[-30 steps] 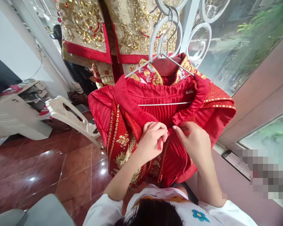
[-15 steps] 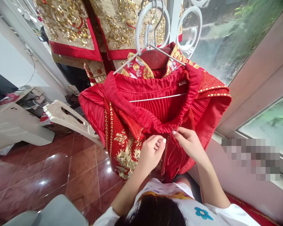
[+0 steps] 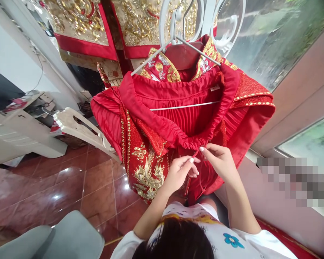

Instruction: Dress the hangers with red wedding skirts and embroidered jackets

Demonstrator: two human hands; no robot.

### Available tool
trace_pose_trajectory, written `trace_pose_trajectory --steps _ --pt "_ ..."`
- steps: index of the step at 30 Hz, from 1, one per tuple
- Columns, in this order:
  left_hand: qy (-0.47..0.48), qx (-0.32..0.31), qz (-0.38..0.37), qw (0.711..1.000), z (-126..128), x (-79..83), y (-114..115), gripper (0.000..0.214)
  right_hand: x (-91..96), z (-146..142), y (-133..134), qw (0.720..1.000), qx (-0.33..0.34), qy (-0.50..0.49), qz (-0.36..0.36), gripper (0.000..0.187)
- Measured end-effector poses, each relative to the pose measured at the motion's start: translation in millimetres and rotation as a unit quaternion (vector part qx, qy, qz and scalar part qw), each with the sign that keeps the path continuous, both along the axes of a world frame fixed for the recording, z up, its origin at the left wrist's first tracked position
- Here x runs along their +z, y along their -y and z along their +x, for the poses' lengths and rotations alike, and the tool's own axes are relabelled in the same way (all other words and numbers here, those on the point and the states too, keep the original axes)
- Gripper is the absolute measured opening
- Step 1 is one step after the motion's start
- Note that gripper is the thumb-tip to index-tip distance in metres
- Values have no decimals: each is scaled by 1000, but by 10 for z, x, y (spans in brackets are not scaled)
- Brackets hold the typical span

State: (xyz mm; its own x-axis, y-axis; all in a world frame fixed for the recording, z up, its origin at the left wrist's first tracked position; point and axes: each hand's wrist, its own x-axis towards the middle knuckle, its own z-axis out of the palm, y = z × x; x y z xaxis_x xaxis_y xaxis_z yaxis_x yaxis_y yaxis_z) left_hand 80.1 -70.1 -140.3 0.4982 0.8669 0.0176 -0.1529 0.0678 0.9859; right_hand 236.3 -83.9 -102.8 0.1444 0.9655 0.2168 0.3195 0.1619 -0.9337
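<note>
A red pleated skirt (image 3: 175,122) with a gathered waistband hangs on a thin white wire hanger (image 3: 194,50). Its front sags toward me, so the inside of the waist shows. At the middle of the band, my left hand (image 3: 179,173) pinches a thin red drawstring (image 3: 196,154), its other fingers curled below. Just right of it and slightly higher, my right hand (image 3: 221,162) grips the same string between thumb and forefinger against the gathers. Behind and around the skirt is a red jacket (image 3: 148,171) with gold embroidery and beaded edging.
White scrollwork (image 3: 233,28) holds the hangers, beside a window. Cream and gold sequined garments (image 3: 83,25) hang at the back left. A white chair (image 3: 83,133) stands left of the skirt, a grey seat (image 3: 78,235) at lower left, and a desk (image 3: 29,133) farther left.
My left hand has shifted right and down, and a short length of red drawstring now shows between my hands. My right hand stays at the waistband. The camera view has tilted slightly.
</note>
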Motion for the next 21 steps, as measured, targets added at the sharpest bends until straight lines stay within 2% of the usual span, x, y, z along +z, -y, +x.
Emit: trace_pose_trajectory --steps 3,6,8,9,11,12,14,15,16,17,19,21 --pt "-15 -12 7 1000 15 -41 34 37 -42 14 -54 1000 7 8 -17 41" --pt "-71 -14 45 996 73 -54 87 35 -61 24 -75 996 68 -5 -49 38" --pt "-135 -7 121 983 79 -43 117 35 -63 41 -65 993 106 -12 -42 35" --pt "-163 13 184 969 57 -26 124 33 -63 55 -52 993 110 -15 -34 34" --pt "-186 100 349 913 -49 43 115 24 -64 90 -18 995 95 -26 -27 32" --pt "-185 158 438 865 -130 102 98 19 -64 106 1 995 87 -37 -33 32" --pt "-206 262 582 741 -310 280 38 20 -61 120 37 993 83 -58 -57 35" --pt "-237 289 631 680 -392 395 -8 24 -58 114 53 992 90 -64 -68 37" --pt "-280 295 661 630 -457 519 -65 28 -53 101 66 990 98 -67 -73 39" --pt "-323 276 682 596 -501 647 -133 30 -45 84 77 989 105 -67 -73 40" --pt "-399 192 696 566 -530 885 -296 24 -16 54 94 989 115 -66 -68 41" --pt "-452 97 688 559 -523 1080 -464 21 45 61 122 987 123 -83 -61 42"
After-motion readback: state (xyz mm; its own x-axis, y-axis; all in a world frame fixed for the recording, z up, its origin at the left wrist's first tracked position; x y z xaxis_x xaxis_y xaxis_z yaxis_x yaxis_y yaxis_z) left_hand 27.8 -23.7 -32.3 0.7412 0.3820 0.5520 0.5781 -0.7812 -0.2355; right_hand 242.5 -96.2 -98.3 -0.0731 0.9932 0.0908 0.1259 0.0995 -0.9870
